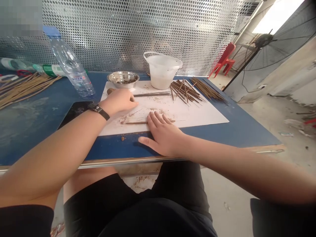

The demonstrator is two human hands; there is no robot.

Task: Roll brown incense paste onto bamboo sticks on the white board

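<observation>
My right hand lies flat with fingers stretched over a thin brown incense stick on a white board. The coated stick shows on both sides of my fingers, with a bare thin end at the right. My left hand is closed, fingers curled down at the left end of a bundle of thin bare sticks; what its fingers hold is hidden. Behind that hand shows a lump of brown dough. A small brown piece sits on the blue table near its front edge.
A metal bowl and a white bucket stand at the back. Coated sticks lie piled at the right. On the blue table, left, are a water bottle, a black flat object and long tan strands.
</observation>
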